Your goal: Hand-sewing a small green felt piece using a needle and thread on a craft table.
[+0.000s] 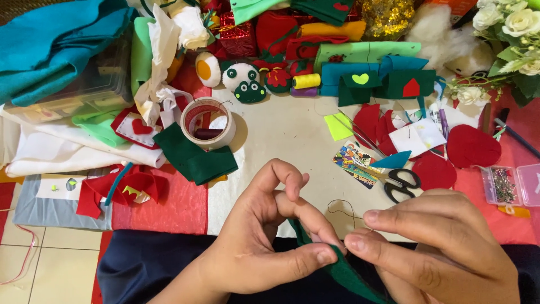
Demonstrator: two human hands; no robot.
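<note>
Head view: dark green felt piece (344,270) held low in the frame, above a dark blue lap, just in front of the near edge of the cream work cloth (281,135).

Grip state:
- Left hand (270,236): closed in a pinch on the felt edge, thumb below and forefinger curled over; remaining fingers bent clear.
- Right hand (444,247): thumb and forefinger tips pressed together just beside the felt edge, apparently on a needle or the thin dark thread (343,211) looping up over the cloth. Needle too small to confirm; exact contents of this pinch cannot be told.

Handling judgement:
- Felt: light, soft, limp. Folds and drapes under its own weight; no rigidity beyond the pinched zone.
- Surface matte and fibrous; slip unlikely under light pressure.
- Not fragile, though hard pulling likely to stretch or distort an edge.

Hold points:
- Close to the working edge, flat between thumb and forefinger pads, to keep that margin taut and level.
- Second pinch near the first; unsupported felt between wide-set pinches likely to sag.

Nearby: black-handled scissors (400,184) on the cloth beyond the right hand; tape roll (208,123) and folded green felt (197,156) well apart to the left; clear pin box (502,184) at the right.
</note>
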